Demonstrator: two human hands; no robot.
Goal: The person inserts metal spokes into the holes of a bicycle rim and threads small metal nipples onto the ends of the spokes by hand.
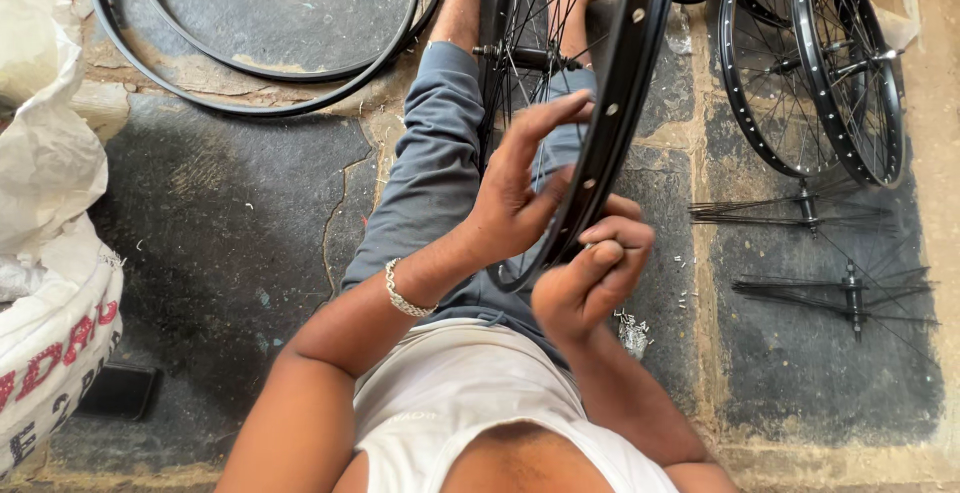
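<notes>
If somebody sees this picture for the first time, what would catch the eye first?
Probably the black spoked wheel at centre, standing over the person's lap, with the left hand on its rim and the right hand pinching something small beside it. Finished wheels lean at top right; bare rims lie top left.

Probably a bicycle-wheel workshop: spoked wheels [810, 63], bare rims [250, 83], loose hubs [850, 293] on stone floor [230, 243]

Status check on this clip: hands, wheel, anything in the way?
Left hand grips black spoked bicycle wheel rim. Right hand pinches something small at rim's lower edge. Wheel upright over lap; nothing blocking.
</notes>
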